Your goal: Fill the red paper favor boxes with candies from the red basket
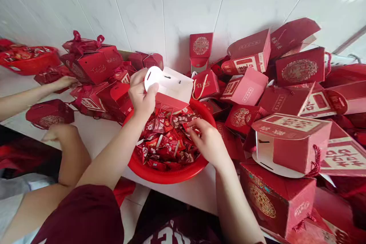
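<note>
In my left hand (143, 97) is a red gift box (171, 101) with its lid open, tilted so that its white inside faces me; the fingers and thumb grip the rounded white flap at its left end. Below the box stands a round red plastic basket (168, 177), filled with red-wrapped candies (167, 146). My right hand (210, 143) is over the basket's right side, its fingertips pinched on a small red-wrapped candy (185, 125) just above the pile.
Many red gift boxes (277, 202) are heaped on the right, some open. More boxes (98, 65) with ribbons stand on the left, where another person's hands (65, 83) touch them. A second red basket of candies (31, 61) sits far left. White tiles (137, 11) form the wall behind.
</note>
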The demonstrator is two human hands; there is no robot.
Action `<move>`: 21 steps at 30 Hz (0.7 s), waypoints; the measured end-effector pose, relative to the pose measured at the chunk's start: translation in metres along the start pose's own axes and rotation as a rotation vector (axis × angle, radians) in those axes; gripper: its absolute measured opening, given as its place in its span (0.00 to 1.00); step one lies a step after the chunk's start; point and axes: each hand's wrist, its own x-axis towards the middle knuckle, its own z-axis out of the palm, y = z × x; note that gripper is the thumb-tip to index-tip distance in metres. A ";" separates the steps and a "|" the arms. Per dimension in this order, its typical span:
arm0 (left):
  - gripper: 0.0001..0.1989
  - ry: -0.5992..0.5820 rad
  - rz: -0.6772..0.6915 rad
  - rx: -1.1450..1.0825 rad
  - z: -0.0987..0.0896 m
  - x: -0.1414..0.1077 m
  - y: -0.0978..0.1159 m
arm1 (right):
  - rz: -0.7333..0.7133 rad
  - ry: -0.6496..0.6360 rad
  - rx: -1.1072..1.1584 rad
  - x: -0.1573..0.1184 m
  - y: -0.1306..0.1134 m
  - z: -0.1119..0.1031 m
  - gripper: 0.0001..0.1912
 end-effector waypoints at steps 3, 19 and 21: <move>0.09 0.025 -0.012 0.035 -0.002 0.002 0.000 | -0.236 -0.258 -0.134 0.000 -0.031 0.014 0.06; 0.05 -0.142 -0.040 0.045 0.003 -0.007 0.016 | -0.325 -0.618 -0.400 0.002 -0.062 0.043 0.17; 0.04 -0.173 -0.073 0.033 0.006 -0.007 0.016 | -0.251 -0.531 -0.423 0.001 -0.050 0.037 0.18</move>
